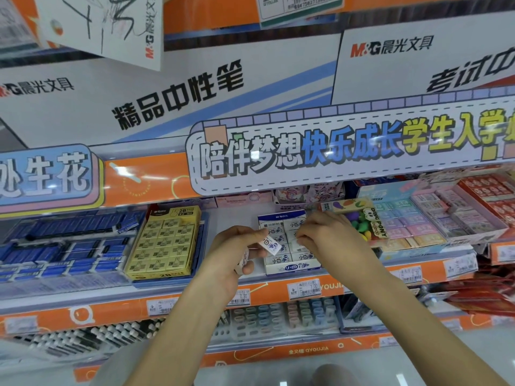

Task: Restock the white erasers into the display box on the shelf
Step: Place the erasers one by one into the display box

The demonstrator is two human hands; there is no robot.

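I see left hand (234, 252) pinching a white eraser (269, 244), long axis angled toward display box (292, 267) just right; right hand (331, 238) grip unclear.

The display box (291, 267) in the middle of the frame is white with blue lettering and a dark blue strip along its back flap, and the erasers (269, 244) match, white wrappers with blue print. Left of it sits a pale yellow box (164, 242) with a grid of little bunny outlines, next to a mass of deep blue packs (64, 246). Shelf edges (348, 285) are orange; pastel rainbow rows (404, 221) fill centre right.
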